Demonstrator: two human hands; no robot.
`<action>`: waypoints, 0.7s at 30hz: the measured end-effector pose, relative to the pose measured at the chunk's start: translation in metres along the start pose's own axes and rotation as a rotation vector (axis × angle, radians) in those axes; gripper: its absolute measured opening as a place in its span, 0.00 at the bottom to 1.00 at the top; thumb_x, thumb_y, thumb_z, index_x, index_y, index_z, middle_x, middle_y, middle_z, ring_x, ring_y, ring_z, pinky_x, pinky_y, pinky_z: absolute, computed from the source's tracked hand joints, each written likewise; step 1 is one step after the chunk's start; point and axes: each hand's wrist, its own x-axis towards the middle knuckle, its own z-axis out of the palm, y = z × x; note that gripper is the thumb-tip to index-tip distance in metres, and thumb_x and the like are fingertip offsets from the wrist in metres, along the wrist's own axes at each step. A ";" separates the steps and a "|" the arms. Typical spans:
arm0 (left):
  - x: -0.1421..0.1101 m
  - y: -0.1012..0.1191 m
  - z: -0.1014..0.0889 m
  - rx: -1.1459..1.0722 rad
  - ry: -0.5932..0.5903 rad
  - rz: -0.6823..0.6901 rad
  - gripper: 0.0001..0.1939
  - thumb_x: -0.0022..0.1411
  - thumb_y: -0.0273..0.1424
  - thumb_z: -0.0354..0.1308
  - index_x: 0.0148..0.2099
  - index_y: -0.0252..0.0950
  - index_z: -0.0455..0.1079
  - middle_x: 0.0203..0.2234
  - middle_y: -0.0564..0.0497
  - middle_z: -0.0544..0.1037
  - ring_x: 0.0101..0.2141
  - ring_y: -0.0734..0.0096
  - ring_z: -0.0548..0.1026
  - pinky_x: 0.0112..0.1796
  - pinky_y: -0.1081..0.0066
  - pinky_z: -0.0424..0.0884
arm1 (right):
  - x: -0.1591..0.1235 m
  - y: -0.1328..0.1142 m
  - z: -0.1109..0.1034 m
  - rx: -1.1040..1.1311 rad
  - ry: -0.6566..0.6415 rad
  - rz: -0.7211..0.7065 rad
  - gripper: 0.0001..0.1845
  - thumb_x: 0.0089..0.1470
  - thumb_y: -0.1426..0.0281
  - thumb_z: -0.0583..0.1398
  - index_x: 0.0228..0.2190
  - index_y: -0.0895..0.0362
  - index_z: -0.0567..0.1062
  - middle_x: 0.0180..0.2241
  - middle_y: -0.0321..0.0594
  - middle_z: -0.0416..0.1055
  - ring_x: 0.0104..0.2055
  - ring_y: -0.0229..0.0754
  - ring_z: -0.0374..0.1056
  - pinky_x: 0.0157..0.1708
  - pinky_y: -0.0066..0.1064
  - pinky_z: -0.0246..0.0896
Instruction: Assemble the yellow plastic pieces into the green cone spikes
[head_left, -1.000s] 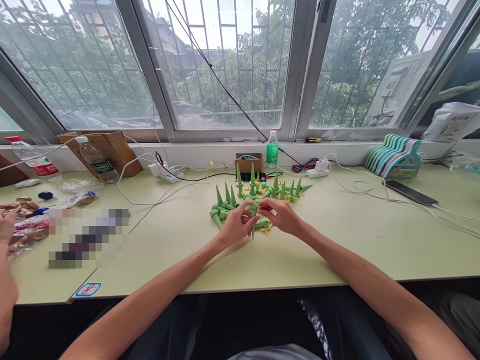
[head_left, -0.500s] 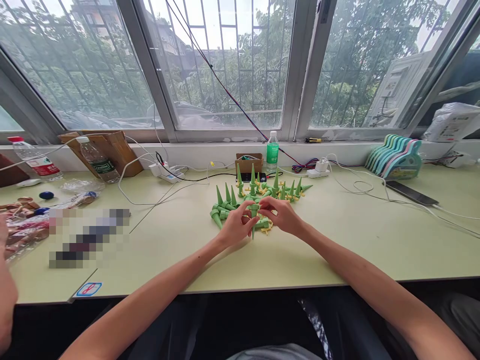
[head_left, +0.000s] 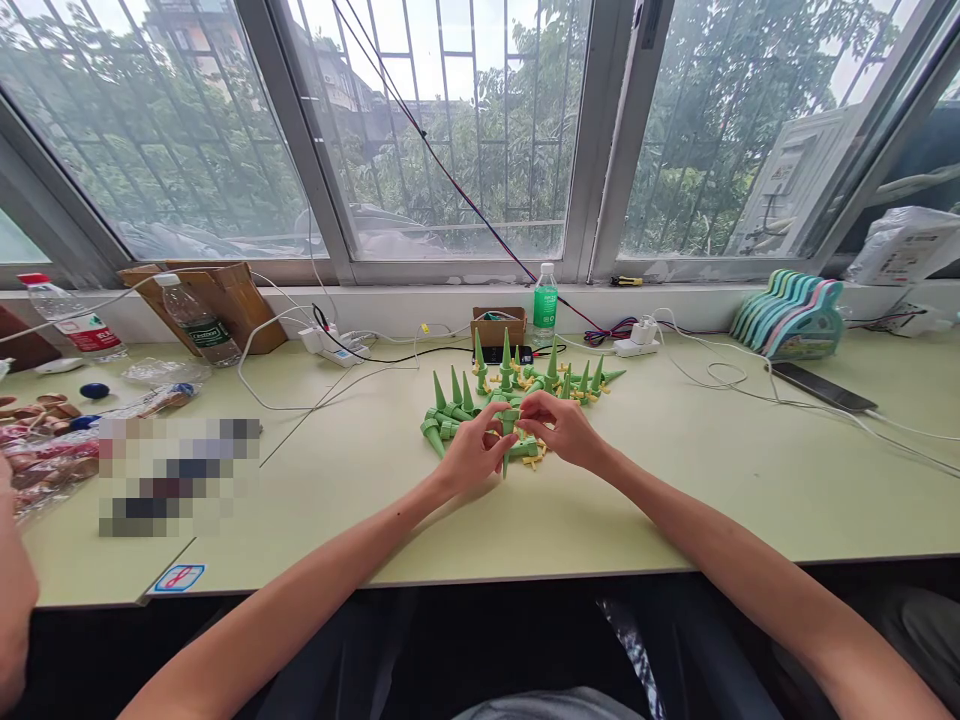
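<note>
My left hand is closed around a green plastic plant watering spike, its tip pointing down just above the table. At the collar near the top of that spike, my right hand pinches with thumb and forefinger; any small part between these fingertips is hidden. Behind both hands lies a cluster of similar green spikes, several with points up and others on their sides. Small yellow valve pieces show among them and beside my right hand.
A green-labelled bottle and a small cardboard box stand behind the cluster. Cables cross the pale table. A phone and pastel plastic pieces are at right. Another person's arm reaches in at left.
My hands and the spike stay in almost the same place and grip. At the left edge, the other person's hand has moved partly out of view.
</note>
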 end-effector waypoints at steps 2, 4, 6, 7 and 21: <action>0.000 -0.001 0.000 0.005 -0.002 0.004 0.20 0.61 0.42 0.54 0.53 0.40 0.60 0.21 0.59 0.66 0.15 0.77 0.67 0.19 0.76 0.62 | 0.000 0.000 0.000 0.002 0.003 -0.001 0.08 0.56 0.64 0.60 0.36 0.56 0.69 0.30 0.37 0.73 0.32 0.37 0.70 0.35 0.31 0.71; 0.000 -0.001 -0.001 0.006 -0.003 0.009 0.20 0.62 0.41 0.54 0.53 0.40 0.60 0.21 0.59 0.66 0.14 0.77 0.67 0.19 0.76 0.62 | 0.000 0.000 0.000 -0.004 0.005 -0.006 0.08 0.56 0.65 0.60 0.35 0.56 0.69 0.30 0.37 0.73 0.32 0.37 0.70 0.35 0.31 0.70; 0.000 -0.001 -0.001 0.004 -0.007 0.012 0.20 0.62 0.41 0.54 0.54 0.40 0.60 0.20 0.59 0.65 0.14 0.78 0.67 0.19 0.76 0.63 | 0.000 0.000 0.000 -0.018 0.003 -0.017 0.07 0.56 0.65 0.60 0.35 0.56 0.69 0.30 0.37 0.73 0.31 0.37 0.70 0.34 0.30 0.70; 0.000 -0.001 -0.001 0.002 -0.010 0.012 0.21 0.62 0.41 0.54 0.54 0.40 0.60 0.20 0.60 0.65 0.14 0.78 0.67 0.20 0.76 0.64 | 0.000 0.000 0.000 -0.025 0.002 -0.023 0.07 0.56 0.65 0.60 0.35 0.56 0.69 0.30 0.37 0.73 0.31 0.37 0.70 0.34 0.29 0.70; 0.002 -0.006 0.000 -0.093 -0.011 -0.027 0.25 0.60 0.44 0.57 0.55 0.37 0.60 0.20 0.59 0.69 0.13 0.78 0.67 0.18 0.76 0.64 | -0.001 -0.001 0.000 -0.154 -0.004 -0.108 0.06 0.59 0.66 0.58 0.35 0.55 0.70 0.30 0.37 0.73 0.31 0.37 0.70 0.33 0.29 0.66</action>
